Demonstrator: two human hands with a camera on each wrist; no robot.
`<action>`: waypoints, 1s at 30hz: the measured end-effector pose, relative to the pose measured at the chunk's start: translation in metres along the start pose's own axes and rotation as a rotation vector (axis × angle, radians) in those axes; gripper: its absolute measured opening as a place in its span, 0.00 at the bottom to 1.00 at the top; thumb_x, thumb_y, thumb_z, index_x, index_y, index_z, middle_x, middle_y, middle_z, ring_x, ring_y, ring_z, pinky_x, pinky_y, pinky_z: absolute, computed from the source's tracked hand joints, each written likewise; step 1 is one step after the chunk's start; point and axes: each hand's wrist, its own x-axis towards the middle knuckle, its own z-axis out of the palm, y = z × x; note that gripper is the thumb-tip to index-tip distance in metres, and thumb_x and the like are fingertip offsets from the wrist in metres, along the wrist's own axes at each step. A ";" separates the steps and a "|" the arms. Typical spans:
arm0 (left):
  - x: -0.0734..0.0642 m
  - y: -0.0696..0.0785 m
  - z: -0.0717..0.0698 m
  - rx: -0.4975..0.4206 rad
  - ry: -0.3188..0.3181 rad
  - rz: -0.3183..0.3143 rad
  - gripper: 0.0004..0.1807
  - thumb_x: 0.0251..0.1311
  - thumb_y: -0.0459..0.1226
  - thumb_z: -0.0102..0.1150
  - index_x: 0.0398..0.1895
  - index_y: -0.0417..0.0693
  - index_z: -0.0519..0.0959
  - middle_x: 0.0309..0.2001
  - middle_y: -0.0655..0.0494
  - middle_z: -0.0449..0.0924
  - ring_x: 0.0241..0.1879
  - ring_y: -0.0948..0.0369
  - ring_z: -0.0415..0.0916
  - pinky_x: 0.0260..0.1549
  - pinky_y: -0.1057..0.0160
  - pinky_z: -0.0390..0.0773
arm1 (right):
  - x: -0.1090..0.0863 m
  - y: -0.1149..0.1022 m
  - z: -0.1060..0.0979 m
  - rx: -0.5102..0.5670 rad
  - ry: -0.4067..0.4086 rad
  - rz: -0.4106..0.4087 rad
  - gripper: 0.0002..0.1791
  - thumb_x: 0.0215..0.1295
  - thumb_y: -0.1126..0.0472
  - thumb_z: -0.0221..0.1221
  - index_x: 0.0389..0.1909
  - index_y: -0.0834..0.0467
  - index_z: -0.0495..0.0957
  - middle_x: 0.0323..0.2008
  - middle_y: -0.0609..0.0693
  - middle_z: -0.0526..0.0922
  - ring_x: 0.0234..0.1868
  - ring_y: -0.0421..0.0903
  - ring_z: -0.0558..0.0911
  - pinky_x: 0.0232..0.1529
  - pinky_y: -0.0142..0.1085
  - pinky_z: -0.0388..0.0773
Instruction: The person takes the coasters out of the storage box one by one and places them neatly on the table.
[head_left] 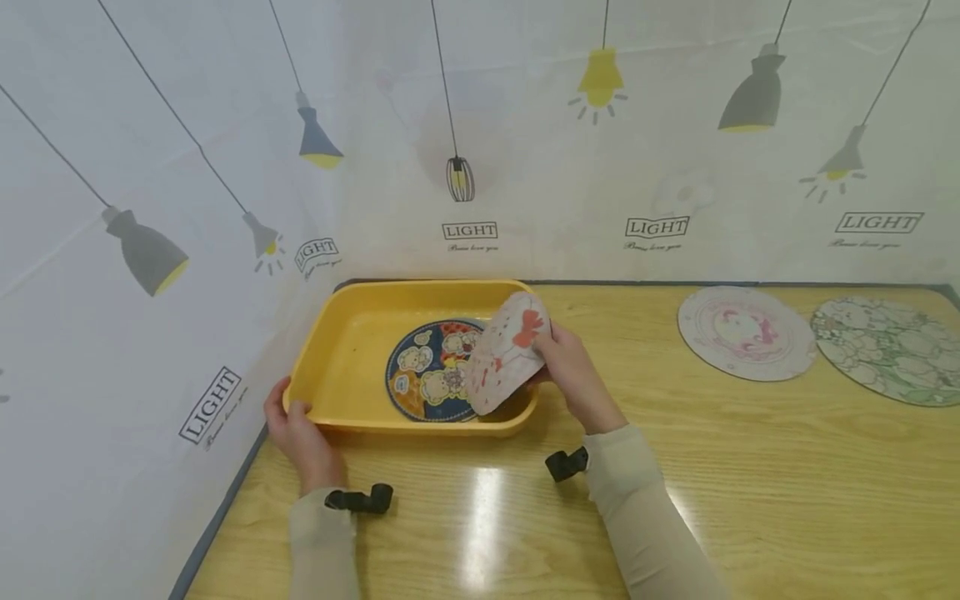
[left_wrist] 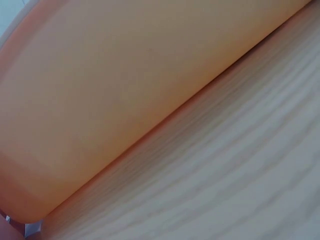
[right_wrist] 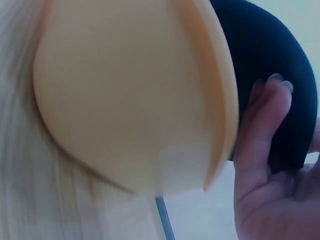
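In the head view, my left hand (head_left: 300, 437) grips the front left corner of a yellow plastic tub (head_left: 330, 350). The thumb lies over its rim. At the tub's right end, my right hand (head_left: 573, 375) holds a round mat (head_left: 506, 354), pale pink with a red bow, tilted up. Fingers (right_wrist: 265, 120) lie against its black underside in the right wrist view, with the thumb on the other face. Inside the tub lies another round mat (head_left: 416, 379), dark blue and orange with cartoon bears, partly covered by the tilted one. The tub's side (left_wrist: 125, 75) fills much of the left wrist view.
Two more round mats lie on the wooden table (head_left: 750, 483) to the right: one white with a pink figure (head_left: 742, 333), one with green and white flowers (head_left: 892, 350). A cloth wall (head_left: 540, 183) printed with lamps stands behind and to the left.
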 end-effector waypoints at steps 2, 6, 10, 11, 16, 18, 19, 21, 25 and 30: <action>-0.001 0.001 0.000 -0.001 -0.001 -0.001 0.26 0.50 0.25 0.35 0.53 0.50 0.69 0.56 0.55 0.64 0.52 0.54 0.64 0.48 0.56 0.64 | 0.001 0.000 -0.007 -0.016 0.014 0.004 0.17 0.62 0.59 0.42 0.50 0.60 0.70 0.32 0.58 0.79 0.25 0.49 0.79 0.26 0.41 0.77; -0.002 0.002 0.001 -0.006 0.000 -0.004 0.26 0.50 0.25 0.35 0.53 0.49 0.68 0.56 0.54 0.65 0.52 0.54 0.64 0.49 0.56 0.63 | 0.002 0.001 -0.022 -0.031 0.054 0.016 0.17 0.64 0.57 0.44 0.48 0.62 0.71 0.30 0.56 0.80 0.25 0.48 0.80 0.27 0.41 0.77; -0.002 0.003 0.002 -0.011 0.004 -0.010 0.26 0.50 0.25 0.35 0.53 0.49 0.69 0.56 0.54 0.65 0.52 0.54 0.64 0.49 0.55 0.63 | 0.002 0.001 -0.037 -0.040 0.105 0.025 0.18 0.64 0.54 0.46 0.47 0.63 0.71 0.26 0.52 0.80 0.22 0.44 0.79 0.25 0.38 0.76; -0.002 0.003 0.002 -0.007 0.004 -0.013 0.26 0.50 0.25 0.35 0.53 0.49 0.69 0.56 0.54 0.65 0.52 0.55 0.64 0.49 0.56 0.63 | -0.001 -0.002 -0.040 -0.045 0.112 0.029 0.19 0.64 0.53 0.47 0.48 0.63 0.71 0.25 0.50 0.80 0.21 0.43 0.78 0.25 0.37 0.76; -0.002 0.003 0.002 -0.021 -0.004 -0.013 0.26 0.50 0.25 0.34 0.53 0.49 0.69 0.56 0.54 0.65 0.52 0.53 0.64 0.49 0.55 0.63 | -0.002 0.000 -0.057 -0.072 0.158 0.037 0.22 0.62 0.46 0.50 0.45 0.60 0.72 0.21 0.45 0.77 0.17 0.39 0.70 0.19 0.32 0.69; -0.002 0.002 0.002 -0.026 -0.004 -0.013 0.25 0.51 0.25 0.35 0.52 0.49 0.69 0.56 0.53 0.65 0.52 0.53 0.65 0.48 0.55 0.63 | 0.000 0.005 -0.064 -0.076 0.169 0.036 0.22 0.61 0.45 0.50 0.44 0.60 0.73 0.20 0.44 0.76 0.16 0.38 0.68 0.18 0.31 0.66; -0.002 0.002 0.001 -0.023 -0.004 -0.014 0.25 0.51 0.25 0.35 0.52 0.50 0.69 0.56 0.53 0.66 0.52 0.53 0.65 0.48 0.55 0.64 | 0.000 0.005 -0.068 -0.078 0.169 0.040 0.23 0.61 0.44 0.50 0.44 0.59 0.72 0.20 0.44 0.76 0.16 0.38 0.68 0.17 0.31 0.65; -0.001 0.001 0.001 -0.009 0.000 -0.014 0.25 0.51 0.25 0.35 0.52 0.51 0.69 0.56 0.54 0.65 0.52 0.54 0.65 0.48 0.56 0.64 | -0.001 0.006 -0.074 -0.088 0.168 0.046 0.23 0.61 0.45 0.50 0.45 0.60 0.72 0.20 0.43 0.76 0.16 0.38 0.68 0.17 0.31 0.65; 0.000 0.001 0.001 0.005 0.004 -0.014 0.25 0.51 0.26 0.35 0.52 0.52 0.69 0.56 0.55 0.65 0.52 0.55 0.65 0.48 0.57 0.64 | -0.003 0.011 -0.089 -0.090 0.136 0.072 0.24 0.62 0.46 0.50 0.49 0.60 0.70 0.20 0.43 0.77 0.15 0.37 0.68 0.17 0.30 0.65; 0.001 0.001 0.000 0.006 0.004 -0.013 0.25 0.51 0.26 0.35 0.52 0.52 0.69 0.56 0.55 0.65 0.52 0.55 0.64 0.48 0.57 0.64 | -0.004 0.019 -0.102 -0.126 0.079 0.108 0.25 0.62 0.46 0.49 0.51 0.60 0.69 0.21 0.44 0.77 0.14 0.37 0.67 0.15 0.31 0.64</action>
